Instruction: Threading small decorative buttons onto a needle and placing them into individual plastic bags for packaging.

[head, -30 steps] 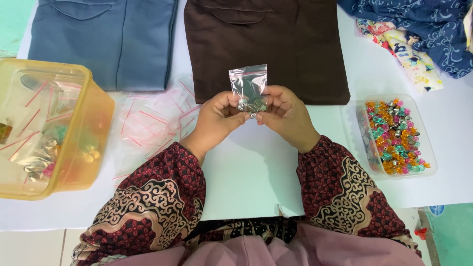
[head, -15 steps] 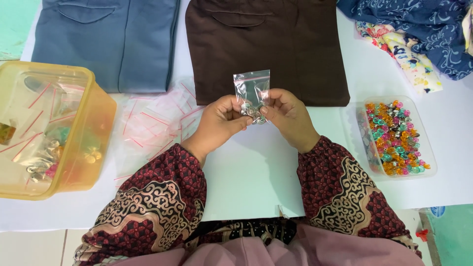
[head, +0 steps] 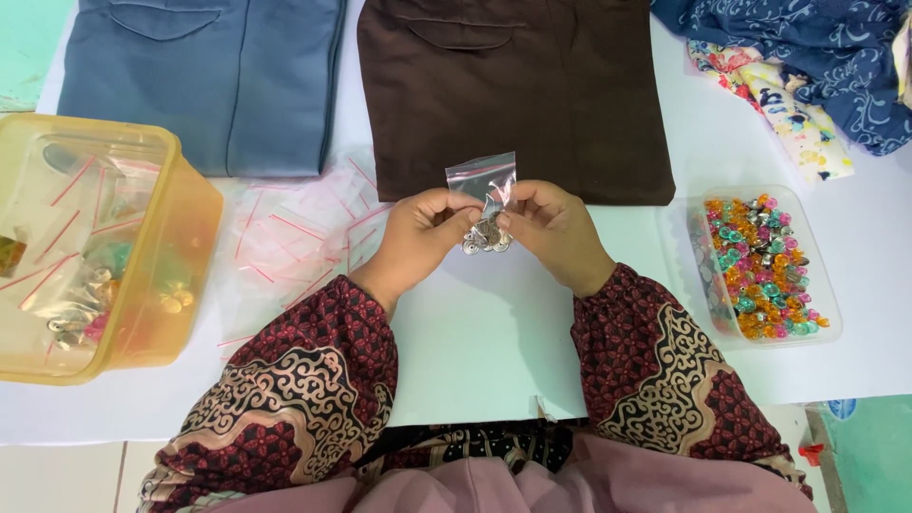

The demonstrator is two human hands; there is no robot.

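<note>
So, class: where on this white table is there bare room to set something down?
Bare white table lies between the patterned sleeves, below both hands. Crowded: clear zip bags left, the clear bead tray right.

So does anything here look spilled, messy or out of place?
Nothing spilled. The left hand and right hand pinch a small clear bag of silver pieces. The only untidy spot is the loose pile of empty clear bags scattered beside the yellow tub.

yellow tub cut off left, bag contents too small
</note>
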